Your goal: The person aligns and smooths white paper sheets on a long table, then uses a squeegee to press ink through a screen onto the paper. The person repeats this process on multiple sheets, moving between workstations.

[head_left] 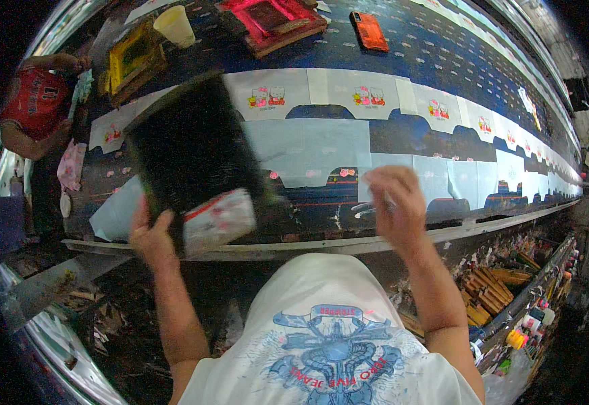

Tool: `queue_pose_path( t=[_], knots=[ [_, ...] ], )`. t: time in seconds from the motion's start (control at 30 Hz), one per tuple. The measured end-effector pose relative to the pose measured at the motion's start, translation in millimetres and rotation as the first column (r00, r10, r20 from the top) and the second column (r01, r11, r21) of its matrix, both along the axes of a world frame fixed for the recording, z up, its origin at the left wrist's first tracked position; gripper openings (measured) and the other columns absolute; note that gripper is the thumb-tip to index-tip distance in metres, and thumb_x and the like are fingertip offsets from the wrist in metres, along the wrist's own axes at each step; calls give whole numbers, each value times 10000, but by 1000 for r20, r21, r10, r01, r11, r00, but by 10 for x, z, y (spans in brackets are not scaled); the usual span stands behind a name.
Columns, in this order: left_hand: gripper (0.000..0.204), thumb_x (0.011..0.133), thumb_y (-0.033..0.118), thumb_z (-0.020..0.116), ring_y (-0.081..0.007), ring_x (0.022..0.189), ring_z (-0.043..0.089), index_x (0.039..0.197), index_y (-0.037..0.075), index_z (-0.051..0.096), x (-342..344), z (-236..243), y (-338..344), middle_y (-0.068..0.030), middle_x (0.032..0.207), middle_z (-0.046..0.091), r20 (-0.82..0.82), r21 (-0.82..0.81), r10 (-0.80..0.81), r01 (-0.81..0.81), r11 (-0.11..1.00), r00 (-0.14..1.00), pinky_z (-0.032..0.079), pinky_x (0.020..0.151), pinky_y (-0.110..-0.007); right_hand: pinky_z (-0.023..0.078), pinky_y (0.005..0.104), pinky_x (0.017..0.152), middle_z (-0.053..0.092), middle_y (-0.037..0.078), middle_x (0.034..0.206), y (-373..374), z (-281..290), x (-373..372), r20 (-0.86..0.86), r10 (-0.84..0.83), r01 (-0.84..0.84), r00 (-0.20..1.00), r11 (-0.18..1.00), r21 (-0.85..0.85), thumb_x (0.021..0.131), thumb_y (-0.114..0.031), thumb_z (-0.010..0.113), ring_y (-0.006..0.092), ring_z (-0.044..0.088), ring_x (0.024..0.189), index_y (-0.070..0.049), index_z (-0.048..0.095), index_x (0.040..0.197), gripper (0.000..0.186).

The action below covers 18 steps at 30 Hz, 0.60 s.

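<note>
A: What stands around the dark frame [180,145]?

B: The left hand [154,235] grips its near edge, thumb on the near side, and holds it tilted above the long table [429,50]; from this view it hides part of the row of white printed pieces [375,96] and part of the pale blue sheet [315,145] to its right; a pale patch with red marks [220,219] shows at its near end, too blurred to tell whether it belongs to the frame.

A: And the right hand [400,202]?

B: Well to the right of the dark frame, fingers bent and blurred; whether they pinch anything cannot be told.

A: What else?

B: Beyond the frame, to its left, lies a yellow-stained frame [132,62]; a pale cup [175,27] is just beside that; beyond the frame to its right are a pink-stained frame [272,25] and, farther right, an orange phone [370,32]; a person in a red top [36,101] is left of the dark frame.

A: The containers?

B: The cup's contents cannot be made out; far right of the dark frame and nearer the wearer, a trough holds wooden strips [489,287], with small bottles [534,319] along its outer side.
</note>
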<state>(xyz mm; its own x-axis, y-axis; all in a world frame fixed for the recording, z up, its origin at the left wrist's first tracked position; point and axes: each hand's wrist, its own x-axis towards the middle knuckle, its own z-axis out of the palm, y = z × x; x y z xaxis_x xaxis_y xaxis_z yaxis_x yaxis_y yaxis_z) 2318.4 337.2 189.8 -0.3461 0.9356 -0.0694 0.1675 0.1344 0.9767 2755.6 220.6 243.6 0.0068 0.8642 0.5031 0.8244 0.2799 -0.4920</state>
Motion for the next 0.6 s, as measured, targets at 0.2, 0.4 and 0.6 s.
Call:
queue_pose_path(
  t=[0.2, 0.4, 0.6],
  knots=[
    [735, 786, -150, 754, -319, 1504, 521, 1499, -39, 615, -1357, -179, -257, -220, 1608, 552, -107, 29, 302, -301, 953, 947, 405, 1242, -434, 550, 485, 926, 753, 149, 1039, 459, -531, 684, 220, -271, 336, 937, 868, -365, 901, -167, 804, 378, 698, 1036, -73, 793, 991, 131],
    [688, 822, -121, 770, -322, 1502, 522, 1487, 3, 645, -1708, -328, -444, -194, 1606, 565, -160, -102, 391, -409, 907, 906, 415, 1238, -444, 589, 505, 905, 787, 166, 1036, 1028, -632, 535, 340, -428, 546, 838, 635, -546, 897, -387, 820, 392, 747, 1032, -100, 829, 970, 296],
    [690, 854, -44, 813, -334, 1496, 525, 1513, 14, 620, -1843, -355, -393, -209, 1582, 583, -347, -90, 220, -266, 960, 912, 416, 1234, -454, 601, 525, 896, 795, 182, 1037, 1160, -743, 493, 350, -393, 526, 850, 637, -563, 888, -371, 810, 398, 768, 1010, -101, 829, 993, 291]
  ],
)
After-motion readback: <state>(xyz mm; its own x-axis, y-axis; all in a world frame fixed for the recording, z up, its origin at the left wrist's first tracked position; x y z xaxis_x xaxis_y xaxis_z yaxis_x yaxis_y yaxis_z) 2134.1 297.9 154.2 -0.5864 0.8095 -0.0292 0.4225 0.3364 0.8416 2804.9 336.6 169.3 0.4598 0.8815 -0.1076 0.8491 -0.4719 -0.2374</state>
